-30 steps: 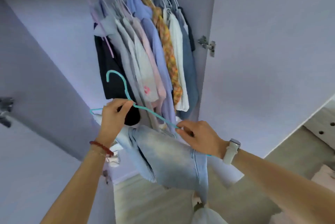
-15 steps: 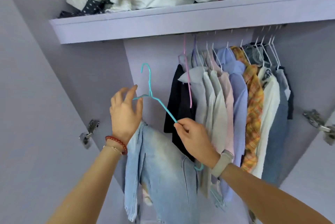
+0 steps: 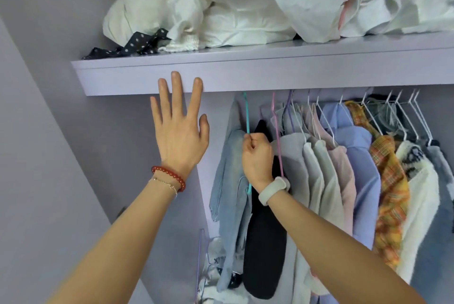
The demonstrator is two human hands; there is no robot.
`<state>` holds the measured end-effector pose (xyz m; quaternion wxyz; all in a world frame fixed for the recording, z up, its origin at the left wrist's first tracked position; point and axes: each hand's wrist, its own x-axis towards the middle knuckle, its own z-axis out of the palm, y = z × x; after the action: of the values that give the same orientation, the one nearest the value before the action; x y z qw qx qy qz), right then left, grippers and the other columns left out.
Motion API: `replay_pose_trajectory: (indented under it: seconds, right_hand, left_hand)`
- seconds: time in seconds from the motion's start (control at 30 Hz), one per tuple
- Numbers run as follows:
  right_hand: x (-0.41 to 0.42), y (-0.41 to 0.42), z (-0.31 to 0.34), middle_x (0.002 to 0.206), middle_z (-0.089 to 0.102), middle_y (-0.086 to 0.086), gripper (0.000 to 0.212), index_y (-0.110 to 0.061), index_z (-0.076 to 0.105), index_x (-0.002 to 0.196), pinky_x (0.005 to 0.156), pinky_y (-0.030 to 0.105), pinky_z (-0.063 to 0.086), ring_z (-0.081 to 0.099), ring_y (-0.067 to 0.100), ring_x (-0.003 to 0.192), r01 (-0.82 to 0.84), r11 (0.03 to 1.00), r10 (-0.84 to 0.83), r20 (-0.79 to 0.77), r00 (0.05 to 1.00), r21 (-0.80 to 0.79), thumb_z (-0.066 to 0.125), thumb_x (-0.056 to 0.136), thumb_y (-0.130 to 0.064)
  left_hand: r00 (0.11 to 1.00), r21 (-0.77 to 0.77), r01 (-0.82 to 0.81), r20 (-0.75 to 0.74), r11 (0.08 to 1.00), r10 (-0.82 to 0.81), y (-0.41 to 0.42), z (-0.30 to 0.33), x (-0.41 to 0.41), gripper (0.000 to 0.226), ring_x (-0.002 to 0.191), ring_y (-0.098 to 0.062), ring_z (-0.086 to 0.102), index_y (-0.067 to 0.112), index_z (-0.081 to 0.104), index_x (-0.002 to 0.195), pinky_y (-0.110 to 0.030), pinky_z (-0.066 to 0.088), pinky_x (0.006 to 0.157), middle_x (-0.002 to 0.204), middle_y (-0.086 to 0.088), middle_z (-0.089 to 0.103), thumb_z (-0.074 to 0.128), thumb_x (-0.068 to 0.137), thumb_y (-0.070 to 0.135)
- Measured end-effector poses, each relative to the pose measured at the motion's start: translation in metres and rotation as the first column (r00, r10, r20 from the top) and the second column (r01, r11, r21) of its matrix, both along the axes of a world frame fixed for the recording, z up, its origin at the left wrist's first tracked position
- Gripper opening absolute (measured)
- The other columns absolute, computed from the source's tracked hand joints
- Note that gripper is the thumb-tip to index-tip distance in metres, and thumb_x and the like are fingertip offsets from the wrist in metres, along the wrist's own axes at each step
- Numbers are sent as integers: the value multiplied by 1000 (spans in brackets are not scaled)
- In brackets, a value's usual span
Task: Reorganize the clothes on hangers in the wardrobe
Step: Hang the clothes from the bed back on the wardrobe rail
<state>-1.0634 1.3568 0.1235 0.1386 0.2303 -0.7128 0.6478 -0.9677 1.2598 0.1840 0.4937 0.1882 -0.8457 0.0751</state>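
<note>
While reaching up under the front edge of the shelf (image 3: 245, 75), pinched the thin neck of the hanger (image 3: 246, 114) with the right hand (image 3: 256, 156), fingers curled tight round the wire. Held the left hand (image 3: 180, 131) flat and spread, gripping nothing, fingertips up at the shelf's front edge; could not tell if touching it. Saw the jeans (image 3: 231, 168) draped over the hanger at the left end of the row, right beside a black top (image 3: 265, 242). Could not see the hook's tip or the rail, both hidden behind the shelf.

Judged the jeans soft, floppy and a bit heavy, likely to slide off the smooth wire if tipped. Judged the hanger light and stiff, but easy to bend. Best to hold it at the neck, just under the hook, and keep it level.

Found no words or labels to read. Spotted some dark marks on a clear bag (image 3: 216, 259) low down, too blurry to make out.
</note>
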Motion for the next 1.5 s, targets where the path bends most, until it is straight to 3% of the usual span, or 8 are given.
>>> replay_pose_trajectory:
  seconds: [0.17,0.4,0.53,0.73,0.83,0.97,1.13,1.5]
  right_hand:
    - [-30,-13,-9,81,62,26,22,4,55,87,64,44,43,58,38,75,126,980,-141,87,986,156,43,93,-13]
    - [-21,0,-31,85,65,24,26,2,56,96,64,37,41,59,40,82,132,949,-167,103,981,286,43,94,-21]
    - [-5,18,-30,114,58,21,39,-6,43,131,79,43,47,56,40,101,85,870,-116,35,993,485,43,93,-17]
    - [41,88,-44,131,48,18,44,-1,44,131,103,26,29,47,32,121,263,855,-114,-333,936,447,49,88,-5]
    - [63,142,-62,123,55,23,41,2,53,123,102,45,39,52,39,115,455,721,-182,-490,852,522,52,83,-4]
    - [107,229,-105,129,52,23,43,0,53,125,100,60,35,45,45,121,531,518,-357,-395,847,671,59,83,-5]
    - [198,350,-164,147,33,10,46,-13,35,140,114,45,14,24,28,138,445,322,-621,-168,765,835,42,94,-20]
    - [413,585,-221,139,42,16,41,-4,45,131,109,42,25,32,32,132,466,152,-978,64,201,872,46,91,-12]
  left_hand:
    - [999,-24,10,-32,1000,-11,-6,-2,-3,71,140,-40,8,23,14,146,-56,11,111,152,-19,14,49,85,18]
    - [999,-13,32,-31,999,-32,-8,-2,-1,74,141,-37,8,26,13,146,-63,13,107,153,-16,14,52,83,19]
    - [992,55,124,-24,991,-122,-6,-21,7,71,141,-36,8,22,20,146,-63,10,108,153,-17,14,52,82,17]
    - [947,290,263,106,920,-304,19,-86,15,61,141,-38,8,17,30,143,-63,6,108,153,-16,16,54,86,16]
    - [871,312,376,203,873,-447,54,-116,16,57,139,-38,17,14,35,141,-61,11,108,149,-17,25,54,87,15]
    - [698,280,556,354,782,-623,129,-157,25,53,130,-38,38,11,47,133,-60,27,102,139,-18,43,60,82,19]
    - [359,424,699,489,576,-795,242,-210,58,53,126,-33,45,11,53,127,-56,34,99,135,-14,50,68,77,16]
    - [-446,538,837,558,-104,-700,540,-253,159,42,117,-32,53,3,57,122,-43,48,93,127,-18,54,63,81,12]
